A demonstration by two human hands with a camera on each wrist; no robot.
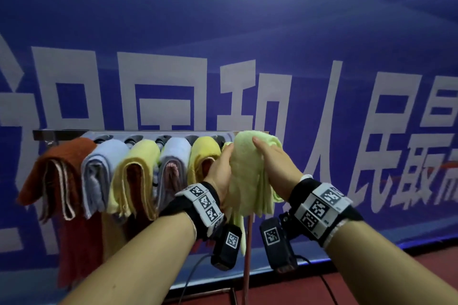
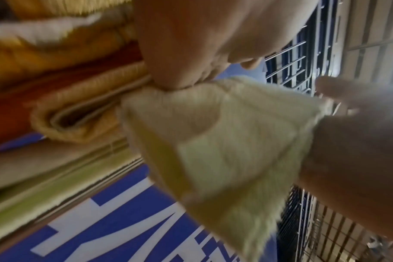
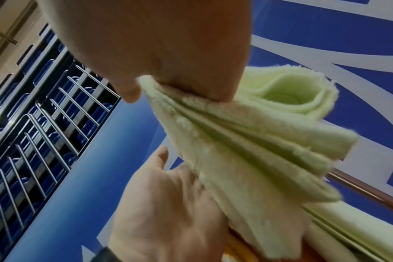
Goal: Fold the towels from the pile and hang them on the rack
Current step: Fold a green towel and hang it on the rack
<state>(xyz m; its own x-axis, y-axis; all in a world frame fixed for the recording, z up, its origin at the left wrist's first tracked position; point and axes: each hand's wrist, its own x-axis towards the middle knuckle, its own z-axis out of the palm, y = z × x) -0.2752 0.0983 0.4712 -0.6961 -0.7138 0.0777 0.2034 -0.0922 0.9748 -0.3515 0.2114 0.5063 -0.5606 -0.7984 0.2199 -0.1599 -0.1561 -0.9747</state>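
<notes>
A light green folded towel hangs over the right end of the metal rack. My left hand grips its left side, thumb on the front. My right hand grips its upper right part, thumb on top. In the left wrist view the towel comes out of my curled left fingers. In the right wrist view my right hand pinches the layered towel. Several folded towels hang to the left: rust, grey-blue, yellow, lavender, mustard.
A blue banner with large white characters stands right behind the rack. A copper-coloured stand pole runs down under the green towel. A dark cable trails to the red floor. Metal railings show in the wrist views.
</notes>
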